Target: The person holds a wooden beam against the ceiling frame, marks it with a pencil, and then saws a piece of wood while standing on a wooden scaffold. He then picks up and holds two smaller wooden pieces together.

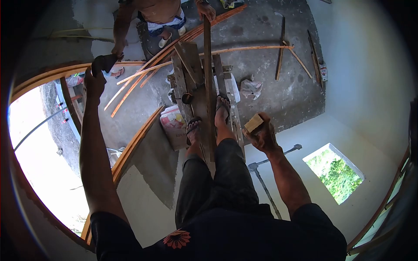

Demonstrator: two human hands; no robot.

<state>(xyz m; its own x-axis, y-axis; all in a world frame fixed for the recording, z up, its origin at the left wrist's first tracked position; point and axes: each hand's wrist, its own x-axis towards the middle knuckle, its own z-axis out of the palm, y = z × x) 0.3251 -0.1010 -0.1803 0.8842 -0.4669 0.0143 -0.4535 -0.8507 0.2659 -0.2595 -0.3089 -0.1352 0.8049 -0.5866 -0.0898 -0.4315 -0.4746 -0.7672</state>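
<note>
My left hand (95, 85) is raised at the left, its fingers closed on the lower end of a dark, curved object (104, 64) whose kind I cannot make out. A co-worker's hand (118, 51) is at the other end of that object. On the right, my right hand (264, 135) grips a short wooden block (254, 123), its pale face turned up. My feet in flip-flops stand on a raised plank scaffold (199, 108), on either side of a long upright board (207, 82).
The co-worker (156, 11) stands below, their other hand on the board's top. A dark round item (187, 98) lies near my left foot. Long wooden strips (161, 58), a plastic bag (251, 88) and a carton (174, 126) are on the floor. A window opening (334, 173) is at right.
</note>
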